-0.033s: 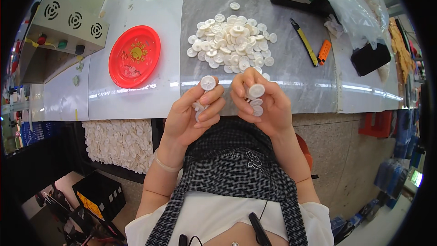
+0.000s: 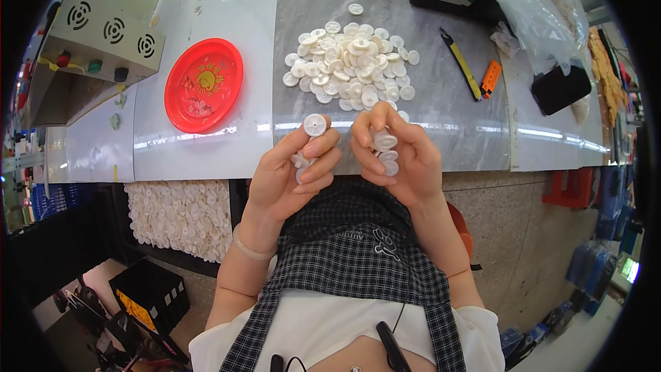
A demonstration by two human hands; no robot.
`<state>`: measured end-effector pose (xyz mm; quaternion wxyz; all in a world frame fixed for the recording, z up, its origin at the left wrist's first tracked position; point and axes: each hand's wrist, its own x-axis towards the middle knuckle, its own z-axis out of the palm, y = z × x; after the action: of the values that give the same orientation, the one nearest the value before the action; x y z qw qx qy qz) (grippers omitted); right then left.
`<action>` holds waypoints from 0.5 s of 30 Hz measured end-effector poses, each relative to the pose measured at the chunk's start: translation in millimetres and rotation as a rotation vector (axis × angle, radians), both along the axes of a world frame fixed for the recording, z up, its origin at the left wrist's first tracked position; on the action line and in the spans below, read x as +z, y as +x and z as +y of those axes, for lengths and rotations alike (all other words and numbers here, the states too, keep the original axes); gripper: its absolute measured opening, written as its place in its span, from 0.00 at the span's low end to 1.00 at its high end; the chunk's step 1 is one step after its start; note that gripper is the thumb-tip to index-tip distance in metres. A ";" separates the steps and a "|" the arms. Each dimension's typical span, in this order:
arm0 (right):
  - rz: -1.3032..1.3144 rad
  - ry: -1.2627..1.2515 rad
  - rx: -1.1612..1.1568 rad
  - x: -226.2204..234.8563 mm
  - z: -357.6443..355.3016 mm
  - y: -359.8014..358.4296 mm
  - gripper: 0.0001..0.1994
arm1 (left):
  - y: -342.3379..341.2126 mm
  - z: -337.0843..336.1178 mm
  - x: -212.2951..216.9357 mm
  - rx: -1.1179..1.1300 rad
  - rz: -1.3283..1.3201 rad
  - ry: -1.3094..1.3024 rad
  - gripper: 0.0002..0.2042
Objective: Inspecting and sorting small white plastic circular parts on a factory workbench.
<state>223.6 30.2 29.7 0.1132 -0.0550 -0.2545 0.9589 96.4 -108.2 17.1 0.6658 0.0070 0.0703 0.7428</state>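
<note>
My left hand (image 2: 296, 165) pinches a white plastic gear (image 2: 315, 125) by its edge between thumb and forefinger, its toothed face turned up. More white pieces (image 2: 301, 163) lie against the palm under the curled fingers. In my right hand (image 2: 399, 155) several white plastic gears (image 2: 384, 140) are gripped, one tilted at the fingertips and others lower down by the curled fingers. Both hands are side by side above the table's near edge, a small gap between them. Just beyond them a loose pile of white gears (image 2: 358, 62) is heaped on the grey tabletop.
A red plate (image 2: 229, 83) lies to the left, near a metal box with knobs (image 2: 103, 34). On the right are a yellow-black cutter knife (image 2: 460, 62), an orange cutter (image 2: 490, 79) and a black phone-like slab (image 2: 561, 89). A bin of white parts (image 2: 180, 220) stands below the table's edge.
The gear at my right fingertips has tilted from nearly face-up to more edge-on, and the right fingers have shifted slightly. My left hand and its gear look the same.
</note>
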 end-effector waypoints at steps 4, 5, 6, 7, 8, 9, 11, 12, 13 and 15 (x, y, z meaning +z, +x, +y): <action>0.049 0.027 -0.065 -16.6 4.9 5.2 0.19 | 0.1 -0.1 -1.2 -0.014 -0.051 0.019 0.14; 0.049 0.029 -0.067 -20.1 6.4 6.8 0.19 | 0.5 0.1 -1.2 -0.018 -0.062 0.013 0.14; 0.031 0.076 -0.077 -23.5 7.9 8.0 0.20 | 0.9 0.3 -1.6 -0.017 -0.062 0.013 0.14; 0.012 0.123 -0.087 -24.9 9.2 9.2 0.20 | 1.6 0.7 -2.0 -0.010 -0.046 0.023 0.13; 0.012 0.123 -0.087 -24.4 10.7 10.6 0.20 | 2.1 0.9 -2.1 -0.003 -0.031 0.032 0.13; 0.006 0.123 -0.093 -23.6 11.9 12.0 0.19 | 2.4 0.5 -1.6 -0.003 -0.030 0.031 0.13; -0.001 0.121 -0.098 -18.9 13.3 13.9 0.18 | 2.9 0.1 0.6 0.017 0.111 -0.006 0.10; -0.077 0.146 -0.114 -14.0 13.7 14.7 0.18 | 2.9 0.2 1.0 0.016 0.111 -0.007 0.10; -0.154 0.171 -0.129 -11.7 14.0 15.4 0.17 | 2.5 0.4 1.2 0.007 0.154 0.012 0.09; -0.193 0.310 -0.186 -11.7 15.2 15.7 0.15 | 2.2 1.0 3.4 -0.004 0.195 0.032 0.09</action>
<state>239.3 45.4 17.9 0.1835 -0.1516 -0.4025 0.8840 98.6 -107.3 20.5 0.6571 0.0903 0.1231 0.7382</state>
